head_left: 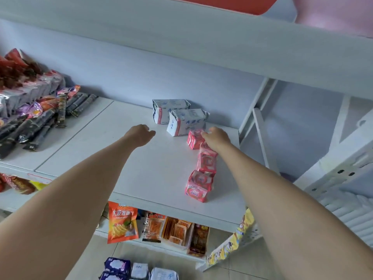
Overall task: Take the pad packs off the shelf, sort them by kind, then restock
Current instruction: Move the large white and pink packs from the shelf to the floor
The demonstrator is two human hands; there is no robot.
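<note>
Three pink pad packs (pixel 198 168) are sitting in a file on the shelf (pixel 153 168), just before two white packs (pixel 181 120); right hand (pixel 217 138) is pinching the rearmost, aligning kinds; left hand (pixel 140 134), beside the pink file, is loosely curled, empty

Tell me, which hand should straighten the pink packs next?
Probably the right hand: it already touches the rearmost pink pack of the row. The left hand hangs over bare shelf, farther away.

Pink packs (pixel 198 185), white blue-lettered packs (pixel 186 122), white shelf (pixel 153 170)
</note>
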